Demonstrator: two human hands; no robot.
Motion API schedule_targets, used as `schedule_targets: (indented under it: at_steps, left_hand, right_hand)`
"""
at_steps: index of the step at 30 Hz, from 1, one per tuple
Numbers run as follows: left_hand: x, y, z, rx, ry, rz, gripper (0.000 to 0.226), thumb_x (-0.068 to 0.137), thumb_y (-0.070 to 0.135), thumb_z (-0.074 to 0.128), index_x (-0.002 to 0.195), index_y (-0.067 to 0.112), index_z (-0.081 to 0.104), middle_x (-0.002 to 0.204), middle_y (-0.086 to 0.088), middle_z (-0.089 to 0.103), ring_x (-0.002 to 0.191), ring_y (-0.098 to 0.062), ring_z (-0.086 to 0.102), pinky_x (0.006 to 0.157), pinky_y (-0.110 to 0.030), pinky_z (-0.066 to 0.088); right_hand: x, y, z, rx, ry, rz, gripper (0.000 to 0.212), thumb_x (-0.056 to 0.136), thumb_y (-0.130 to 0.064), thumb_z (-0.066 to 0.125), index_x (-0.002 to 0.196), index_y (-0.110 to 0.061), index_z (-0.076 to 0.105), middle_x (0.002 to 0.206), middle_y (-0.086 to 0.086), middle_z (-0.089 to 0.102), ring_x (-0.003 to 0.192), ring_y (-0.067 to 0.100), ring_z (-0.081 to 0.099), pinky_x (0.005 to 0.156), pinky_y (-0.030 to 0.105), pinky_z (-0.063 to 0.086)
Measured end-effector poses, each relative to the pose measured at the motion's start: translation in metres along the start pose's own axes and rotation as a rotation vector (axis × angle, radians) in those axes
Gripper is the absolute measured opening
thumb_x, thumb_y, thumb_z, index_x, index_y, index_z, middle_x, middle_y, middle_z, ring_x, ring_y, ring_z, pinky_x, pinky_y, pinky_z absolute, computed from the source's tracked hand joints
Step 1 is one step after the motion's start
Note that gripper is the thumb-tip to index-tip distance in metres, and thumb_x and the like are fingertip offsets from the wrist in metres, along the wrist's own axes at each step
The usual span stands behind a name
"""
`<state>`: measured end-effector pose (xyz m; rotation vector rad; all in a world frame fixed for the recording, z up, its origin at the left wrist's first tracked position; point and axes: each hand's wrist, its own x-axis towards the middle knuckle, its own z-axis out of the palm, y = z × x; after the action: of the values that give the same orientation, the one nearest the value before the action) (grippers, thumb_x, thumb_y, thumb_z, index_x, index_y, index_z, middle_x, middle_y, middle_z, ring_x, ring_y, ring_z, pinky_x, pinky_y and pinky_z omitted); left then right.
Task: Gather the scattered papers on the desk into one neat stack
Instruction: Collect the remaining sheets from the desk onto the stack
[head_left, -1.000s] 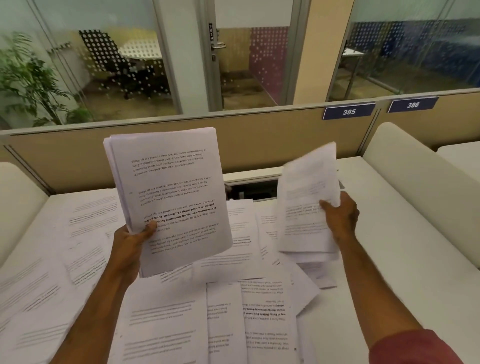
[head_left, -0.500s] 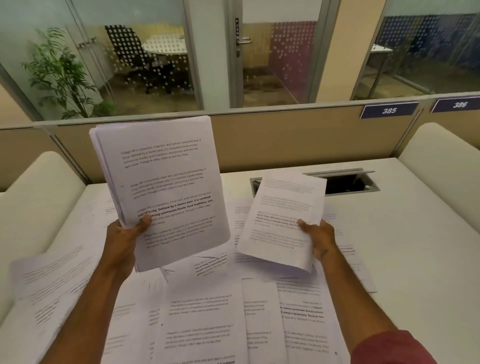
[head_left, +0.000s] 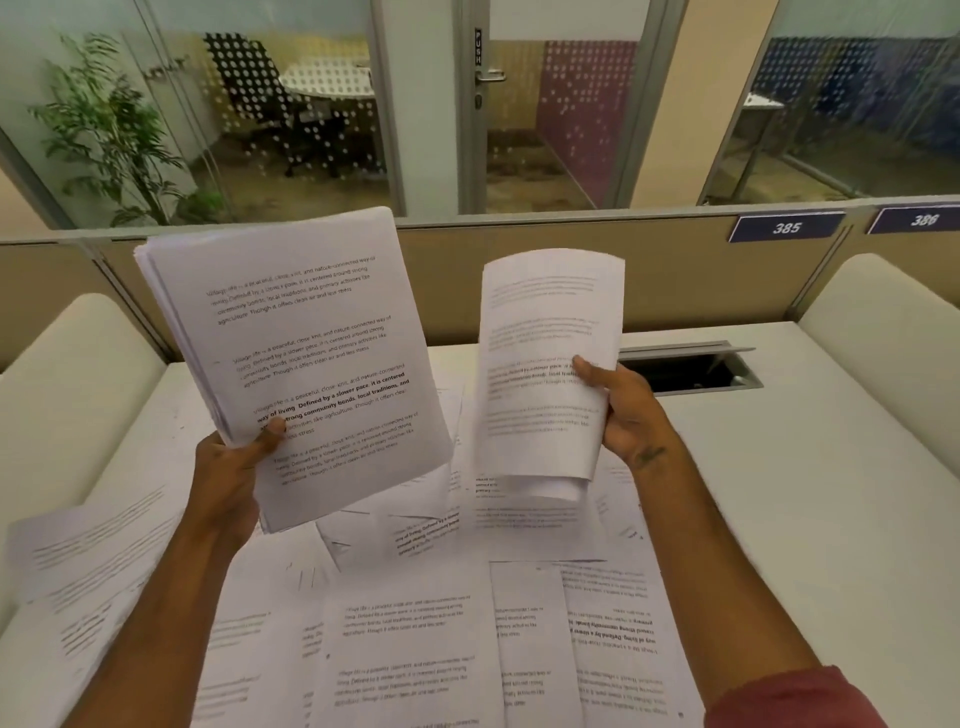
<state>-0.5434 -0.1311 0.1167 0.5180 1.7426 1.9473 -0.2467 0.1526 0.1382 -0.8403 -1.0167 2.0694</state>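
Observation:
My left hand (head_left: 231, 470) grips a thick stack of printed papers (head_left: 306, 353) by its lower left corner and holds it upright above the desk. My right hand (head_left: 626, 410) clasps a few curled sheets (head_left: 540, 364) by their right edge, raised just right of the stack with a narrow gap between them. Several loose printed papers (head_left: 410, 639) lie scattered and overlapping across the white desk (head_left: 810, 519) below both hands.
A rectangular cable opening (head_left: 691, 369) sits in the desk behind my right hand. Cream padded dividers (head_left: 883, 322) flank the desk on both sides, and a tan partition (head_left: 675, 270) with number plates closes the back. The desk's right part shows bare surface.
My right hand has lifted its sheets off the desk and turned them upright beside the stack. The left hand keeps the stack raised.

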Motion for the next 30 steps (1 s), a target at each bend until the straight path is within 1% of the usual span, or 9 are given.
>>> schedule_targets:
  at_steps: [4, 9, 11, 13, 16, 19, 22, 26, 30]
  left_hand:
    - [-0.001, 0.002, -0.008, -0.022, 0.011, 0.007, 0.027, 0.090, 0.014, 0.069, 0.113, 0.028, 0.071, 0.109, 0.010, 0.078, 0.089, -0.018, 0.075, 0.070, -0.038, 0.063]
    - [-0.006, -0.003, -0.014, -0.007, 0.030, -0.002, 0.027, 0.087, 0.018, 0.070, 0.111, 0.030, 0.072, 0.109, 0.010, 0.078, 0.090, -0.020, 0.075, 0.075, -0.044, 0.060]
    - [-0.008, -0.006, -0.016, -0.002, 0.029, -0.013, 0.030, 0.086, 0.019, 0.070, 0.113, 0.029, 0.071, 0.111, 0.008, 0.077, 0.096, -0.024, 0.073, 0.082, -0.049, 0.057]
    - [-0.009, -0.008, -0.017, 0.003, 0.026, -0.026, 0.030, 0.086, 0.019, 0.070, 0.114, 0.030, 0.071, 0.112, 0.006, 0.077, 0.100, -0.028, 0.071, 0.086, -0.051, 0.055]
    - [-0.012, -0.009, -0.015, 0.014, 0.025, -0.031, 0.030, 0.088, 0.018, 0.068, 0.115, 0.029, 0.070, 0.110, 0.007, 0.078, 0.100, -0.028, 0.071, 0.086, -0.053, 0.055]
    - [-0.014, -0.008, -0.012, 0.014, 0.023, -0.028, 0.032, 0.084, 0.021, 0.069, 0.115, 0.027, 0.069, 0.106, 0.009, 0.079, 0.095, -0.024, 0.073, 0.082, -0.051, 0.057]
    - [-0.014, -0.008, -0.012, 0.008, 0.016, -0.025, 0.030, 0.085, 0.019, 0.069, 0.114, 0.027, 0.069, 0.104, 0.008, 0.079, 0.088, -0.019, 0.076, 0.078, -0.047, 0.058]
    - [-0.013, -0.006, -0.017, 0.009, 0.006, -0.016, 0.026, 0.088, 0.017, 0.068, 0.112, 0.027, 0.069, 0.102, 0.007, 0.080, 0.086, -0.020, 0.077, 0.074, -0.044, 0.060]
    - [-0.010, 0.000, -0.020, 0.005, 0.002, 0.004, 0.024, 0.091, 0.014, 0.069, 0.113, 0.025, 0.068, 0.100, 0.006, 0.080, 0.085, -0.021, 0.077, 0.072, -0.043, 0.063]
  right_hand:
    - [0.011, 0.019, -0.024, 0.077, -0.011, 0.070, 0.054, 0.083, -0.010, 0.071, 0.135, -0.005, 0.058, 0.129, 0.019, 0.066, 0.117, 0.038, 0.064, 0.095, 0.056, 0.054]
    - [0.021, 0.077, -0.057, -0.218, 0.191, 0.299, 0.046, 0.085, -0.002, 0.073, 0.129, 0.005, 0.061, 0.126, 0.026, 0.065, 0.102, 0.037, 0.068, 0.094, 0.054, 0.053]
    - [0.023, 0.100, -0.066, -0.451, 0.293, 0.323, 0.048, 0.079, -0.002, 0.080, 0.123, 0.006, 0.064, 0.124, 0.026, 0.066, 0.101, 0.036, 0.068, 0.094, 0.050, 0.054]
    - [0.027, 0.119, -0.069, -0.901, 0.400, 0.348, 0.057, 0.077, -0.015, 0.085, 0.126, 0.002, 0.061, 0.130, 0.022, 0.062, 0.117, 0.036, 0.060, 0.102, 0.045, 0.049]
    - [0.026, 0.131, -0.055, -1.396, 0.513, 0.390, 0.069, 0.078, -0.035, 0.083, 0.131, -0.009, 0.046, 0.139, 0.017, 0.038, 0.128, 0.035, 0.040, 0.104, 0.047, 0.042]
    - [0.028, 0.135, -0.043, -1.261, 0.552, 0.375, 0.071, 0.080, -0.018, 0.080, 0.135, -0.009, 0.036, 0.138, 0.019, 0.035, 0.122, 0.036, 0.048, 0.098, 0.044, 0.048]
    - [0.029, 0.134, -0.046, -1.069, 0.560, 0.337, 0.073, 0.082, -0.004, 0.075, 0.138, -0.009, 0.030, 0.131, 0.019, 0.053, 0.114, 0.035, 0.059, 0.095, 0.043, 0.052]
    - [0.025, 0.111, -0.046, -1.031, 0.438, 0.207, 0.045, 0.088, -0.012, 0.073, 0.128, -0.006, 0.054, 0.127, 0.015, 0.064, 0.112, 0.034, 0.064, 0.093, 0.040, 0.054]
    - [0.007, 0.056, -0.042, -0.769, 0.253, -0.039, 0.035, 0.087, -0.013, 0.074, 0.119, -0.016, 0.062, 0.118, 0.011, 0.070, 0.095, 0.026, 0.069, 0.078, 0.037, 0.058]
